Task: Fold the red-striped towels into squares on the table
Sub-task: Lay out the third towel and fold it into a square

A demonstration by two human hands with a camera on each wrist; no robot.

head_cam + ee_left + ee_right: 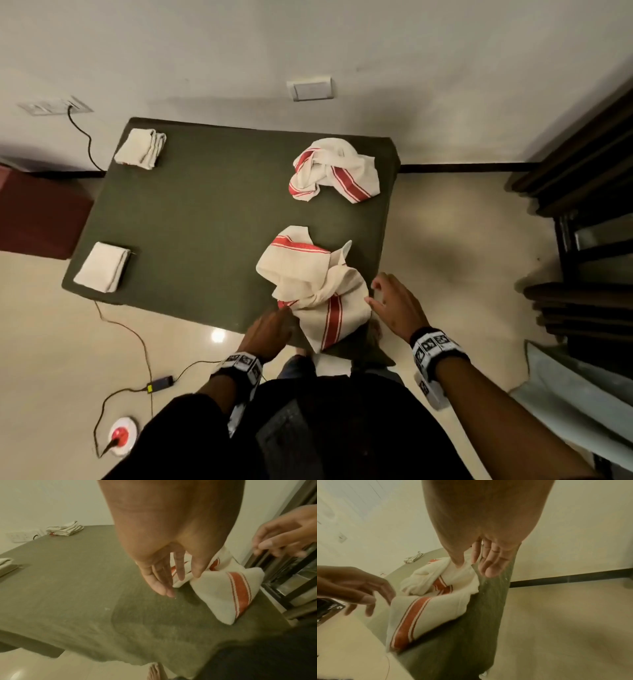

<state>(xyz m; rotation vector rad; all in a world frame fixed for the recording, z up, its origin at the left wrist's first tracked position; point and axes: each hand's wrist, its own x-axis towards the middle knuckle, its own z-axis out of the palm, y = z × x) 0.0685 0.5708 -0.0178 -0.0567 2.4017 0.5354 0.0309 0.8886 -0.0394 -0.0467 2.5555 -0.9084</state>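
Note:
A crumpled white towel with red stripes (pixel 308 274) lies at the near right corner of the dark green table (pixel 205 212), one end hanging over the front edge. My left hand (pixel 274 325) is at its left edge, fingers straight and thumb against the cloth (pixel 219 595). My right hand (pixel 387 298) hovers open at the towel's right side with fingers spread, and in the right wrist view its thumb (pixel 459 562) lies close to or on the cloth (pixel 436 601). A second crumpled striped towel (pixel 334 168) sits at the far right. Two folded towels (pixel 140 148) (pixel 102 267) lie along the left edge.
The table stands against a white wall. A dark red box (pixel 37 219) is on the floor at the left, dark wooden furniture (pixel 589 171) at the right. Cables, a power adapter (pixel 161 382) and a red-and-white round device (pixel 121 435) lie on the floor near my left side.

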